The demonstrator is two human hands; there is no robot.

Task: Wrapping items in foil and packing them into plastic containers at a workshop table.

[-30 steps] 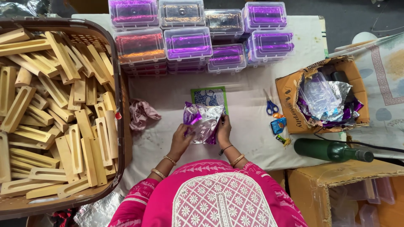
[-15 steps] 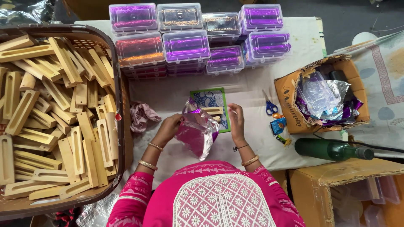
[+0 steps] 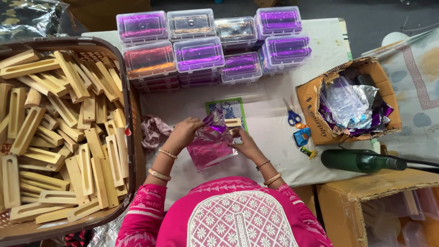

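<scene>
- The left hand [image 3: 183, 133] is pinching the top edge of a pink foil sheet [image 3: 209, 147]; its fingers are closed on the foil near the sheet's upper left corner.
- The right hand [image 3: 247, 144] is gripping the sheet's right edge, fingers curled shut; whether they are also touching the wood piece cannot be told.
- A small wood piece [image 3: 232, 122] is lying at the sheet's upper right corner, just above the right hand, partly over a green card [image 3: 224, 107].
- The foil is lying near the front edge of the table [image 3: 274, 96], at its middle, directly ahead of the person.
- Judged progress on this piece: the wrapping is at an early stage. The foil is spread mostly flat and the wood piece is showing bare, so folding and closing are remaining.
- A crumpled cloth [image 3: 153, 130] is lying just left of the left hand.
- Scissors [image 3: 292, 116] and small packets [image 3: 302, 136] are lying right of the hands, well apart from the foil.
- A carton [image 3: 320, 132] at the right edge is holding more foil.
- Clear lidded boxes [image 3: 196, 52] with purple and orange contents are standing stacked along the far edge; these are reading as finished output.
- A basket [image 3: 130, 114] beyond the left edge is holding many bare wood pieces, so much of the batch is judged to be left.
- A green bottle [image 3: 361, 161] is lying at the front right corner.
</scene>
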